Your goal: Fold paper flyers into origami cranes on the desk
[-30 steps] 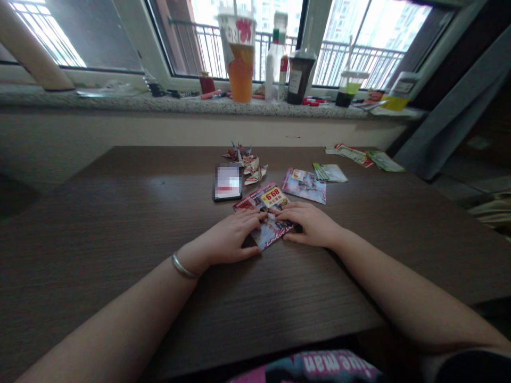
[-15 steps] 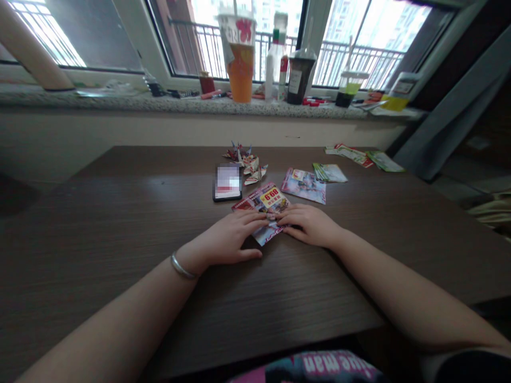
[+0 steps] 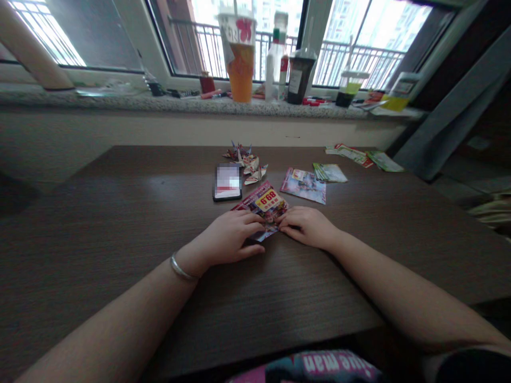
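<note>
Printed sheet (image 3: 264, 198) lies slantwise on table (image 3: 279, 303), between hands, left part under fingers. Left hand (image 3: 233, 234) open, palm down, fingers loosely spread over sheet. Right hand (image 3: 307, 226) curled, fingertips at sheet's right edge; cannot tell whether pinching it. Phone (image 3: 228, 183) just beyond sheet, leftward; folded paper shapes (image 3: 252, 168) beside phone. Second sheet (image 3: 305, 187) beyond right hand.

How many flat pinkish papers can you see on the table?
2. The near paper is partly under the left hand, with the right hand at its edge. The far paper lies beyond the right hand. More may be hidden underneath.
</note>
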Demonstrator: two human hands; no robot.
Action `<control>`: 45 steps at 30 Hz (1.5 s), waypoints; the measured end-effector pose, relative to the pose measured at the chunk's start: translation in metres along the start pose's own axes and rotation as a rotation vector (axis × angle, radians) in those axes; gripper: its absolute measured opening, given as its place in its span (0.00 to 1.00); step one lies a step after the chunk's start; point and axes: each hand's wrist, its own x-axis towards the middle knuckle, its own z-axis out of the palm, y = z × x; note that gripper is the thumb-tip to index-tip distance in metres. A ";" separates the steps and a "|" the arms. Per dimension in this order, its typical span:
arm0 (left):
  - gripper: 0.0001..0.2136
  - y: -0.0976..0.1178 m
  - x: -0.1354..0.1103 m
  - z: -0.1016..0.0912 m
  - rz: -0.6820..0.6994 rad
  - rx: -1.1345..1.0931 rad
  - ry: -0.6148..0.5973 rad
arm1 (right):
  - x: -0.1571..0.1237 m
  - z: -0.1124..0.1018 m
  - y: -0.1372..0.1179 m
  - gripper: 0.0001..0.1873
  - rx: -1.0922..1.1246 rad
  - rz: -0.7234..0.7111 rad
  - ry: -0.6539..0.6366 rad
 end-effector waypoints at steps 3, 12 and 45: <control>0.17 0.001 0.000 -0.001 0.002 0.001 0.009 | 0.000 0.001 0.001 0.08 0.035 -0.023 -0.003; 0.12 0.002 0.001 0.001 -0.015 -0.144 0.085 | 0.000 0.002 0.004 0.07 0.067 -0.084 -0.010; 0.09 -0.023 0.003 0.022 -0.365 -0.167 0.220 | 0.001 0.008 -0.006 0.11 -0.024 0.082 0.054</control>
